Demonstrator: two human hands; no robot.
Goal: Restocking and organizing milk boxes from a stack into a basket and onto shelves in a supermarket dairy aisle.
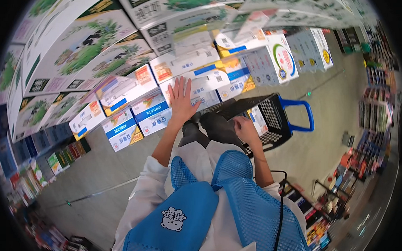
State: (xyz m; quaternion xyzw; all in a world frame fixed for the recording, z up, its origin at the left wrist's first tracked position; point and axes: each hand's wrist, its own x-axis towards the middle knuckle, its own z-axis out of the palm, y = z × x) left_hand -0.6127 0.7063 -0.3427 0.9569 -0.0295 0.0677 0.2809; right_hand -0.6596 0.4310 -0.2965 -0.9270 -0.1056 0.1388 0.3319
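My left hand [182, 103] is spread palm down over a white drink carton [205, 84] in a low stack. Its fingers are slightly apart, and it grips nothing. White, blue and yellow Ambrosial yogurt cartons [151, 112] are stacked to its left. My right hand [246, 129] hangs beside my leg with loosely curled fingers; nothing shows in it. Just beyond that hand is a black plastic shopping basket [274, 128] with a blue handle [310, 117]. Inside the basket lies a white carton [259, 121], partly covered by my right hand.
Tall stacks of milk cartons [90, 48] with cow pictures rise at the upper left. More white cartons [284, 58] stand beyond the basket. Store shelves [374, 115] line the right side. The tiled floor [96, 175] spreads around my feet. A black cord [281, 211] hangs by my right arm.
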